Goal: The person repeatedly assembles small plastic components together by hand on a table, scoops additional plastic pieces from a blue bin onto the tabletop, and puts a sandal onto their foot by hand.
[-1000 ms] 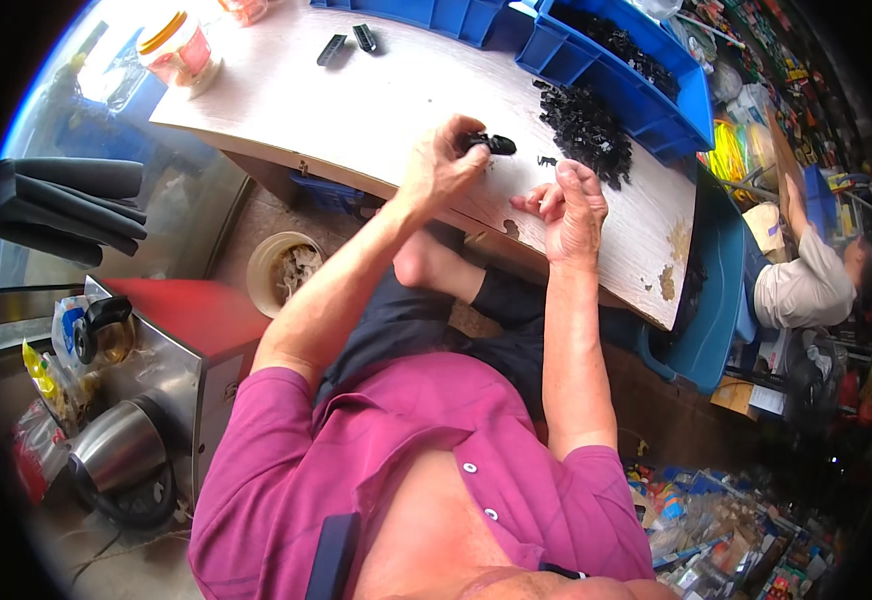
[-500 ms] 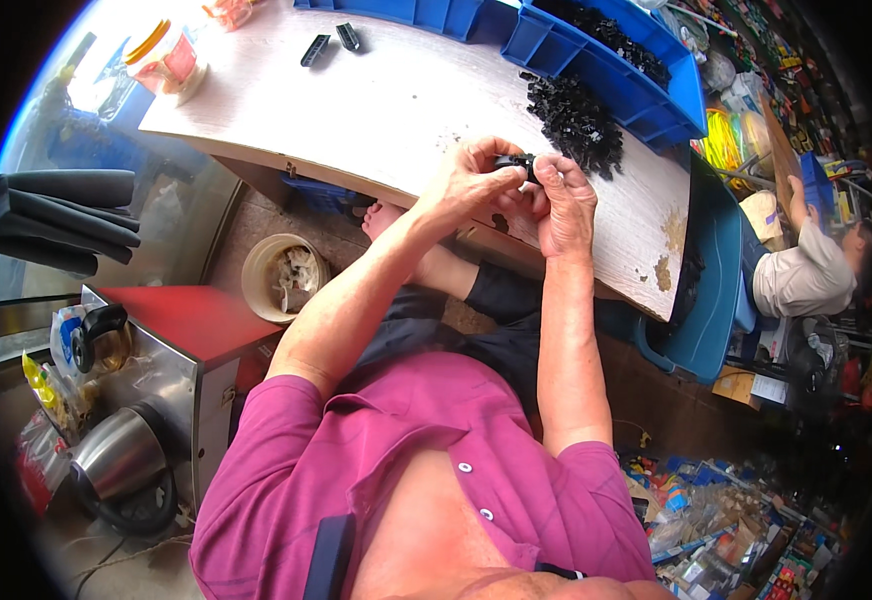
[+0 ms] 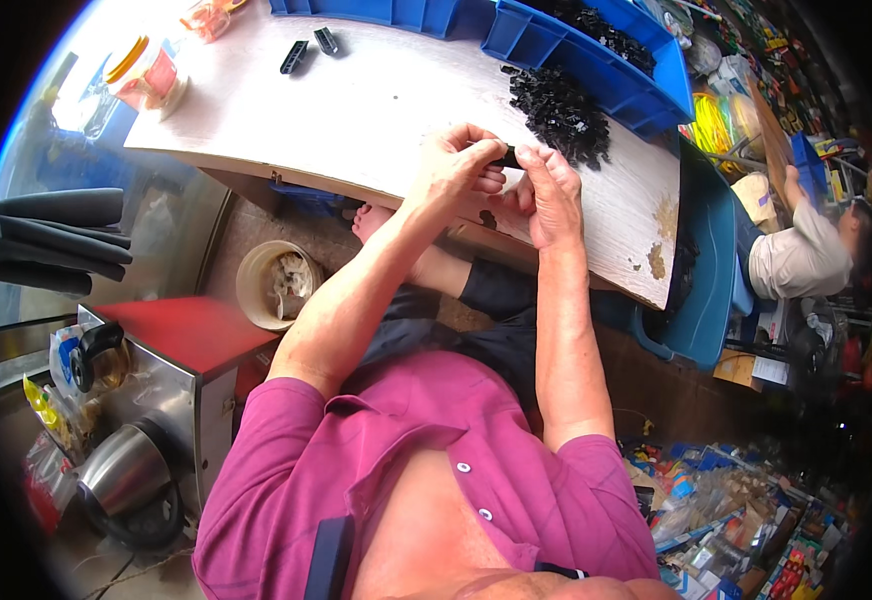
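Over the front edge of the white table (image 3: 356, 110), my two hands meet around a small black plastic part (image 3: 509, 157). My left hand (image 3: 459, 160) pinches its left end between thumb and fingers. From the other side, the thumb and fingertips of my right hand (image 3: 553, 190) close on it. Most of the part is hidden by my fingers, so its exact kind does not show. A heap of small black plastic pieces (image 3: 561, 115) lies just beyond my right hand. Two black slotted pieces, a left one (image 3: 294, 57) and a right one (image 3: 326, 41), lie apart at the far left.
A blue bin (image 3: 596, 75) with more black pieces stands behind the heap. A jar (image 3: 144, 75) sits at the table's left end. A teal tub (image 3: 708, 290) is at the right, a bucket (image 3: 278, 283) below the table. Another person (image 3: 806, 250) works at far right.
My hands have shifted slightly to the left within the picture, and the whole view has moved a little. Less of the black part shows between my fingers now.
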The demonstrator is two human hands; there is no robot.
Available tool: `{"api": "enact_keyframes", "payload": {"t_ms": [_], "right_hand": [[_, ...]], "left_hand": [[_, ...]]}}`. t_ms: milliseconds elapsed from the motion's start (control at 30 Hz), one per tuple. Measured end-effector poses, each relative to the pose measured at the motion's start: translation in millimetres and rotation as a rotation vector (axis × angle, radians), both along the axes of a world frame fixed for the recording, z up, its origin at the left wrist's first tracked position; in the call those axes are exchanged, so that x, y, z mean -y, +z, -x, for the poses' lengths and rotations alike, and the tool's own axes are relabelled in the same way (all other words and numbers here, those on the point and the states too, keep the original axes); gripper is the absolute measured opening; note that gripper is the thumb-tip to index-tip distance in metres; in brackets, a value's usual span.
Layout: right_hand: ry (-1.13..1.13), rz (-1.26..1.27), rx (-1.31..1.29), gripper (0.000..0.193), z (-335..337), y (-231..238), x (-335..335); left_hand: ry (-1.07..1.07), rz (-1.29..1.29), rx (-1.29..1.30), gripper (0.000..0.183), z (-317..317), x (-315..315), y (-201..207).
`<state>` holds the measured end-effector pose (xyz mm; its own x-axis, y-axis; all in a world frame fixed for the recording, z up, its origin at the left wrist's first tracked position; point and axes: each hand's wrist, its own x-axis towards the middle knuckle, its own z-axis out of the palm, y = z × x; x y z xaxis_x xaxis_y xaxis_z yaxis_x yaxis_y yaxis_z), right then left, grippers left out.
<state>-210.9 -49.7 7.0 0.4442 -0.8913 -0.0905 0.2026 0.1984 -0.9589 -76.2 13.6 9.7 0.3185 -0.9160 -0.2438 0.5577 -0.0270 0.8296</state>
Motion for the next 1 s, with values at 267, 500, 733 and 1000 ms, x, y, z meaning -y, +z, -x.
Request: {"api": "enact_keyframes", "payload": {"t_ms": [267, 500, 733, 1000], "right_hand": [[-0.014, 0.013, -0.114, 0.024, -9.1, 5.5, -10.4], [-0.134, 0.015, 0.019, 0.02, 2.9, -5.5, -2.0], [-0.342, -0.272, 0.105, 0.044, 47.8, 9.8, 11.5], [-0.966, -0.226, 0.041, 0.043, 152.9, 33.9, 58.1]], "left_hand": [[0.017, 0.06, 0.034, 0.008, 0.1, -4.0, 0.9], [-0.013, 0.048, 0.471, 0.028, -7.4, 22.5, -7.7], [0.417, 0.063, 1.748, 0.029, -58.1, 128.0, -31.0], [0.296, 0.144, 1.843, 0.015, -61.1, 142.9, -32.7]]}}
